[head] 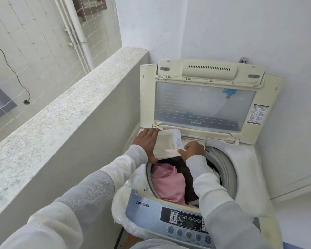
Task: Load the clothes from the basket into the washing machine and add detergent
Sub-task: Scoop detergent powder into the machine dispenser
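Note:
A cream top-loading washing machine stands with its lid raised. Its drum holds a pink garment and dark clothes. At the back left of the opening is a pale detergent drawer. My left hand grips a whitish detergent pouch on its left side, thumb underneath. My right hand pinches the pouch's lower right corner, just in front of the drawer. The basket is out of sight.
A speckled stone parapet runs along the left, close beside the machine. White walls close the back and right. The blue-grey control panel faces me at the front. White plastic sheeting hangs at the machine's left front corner.

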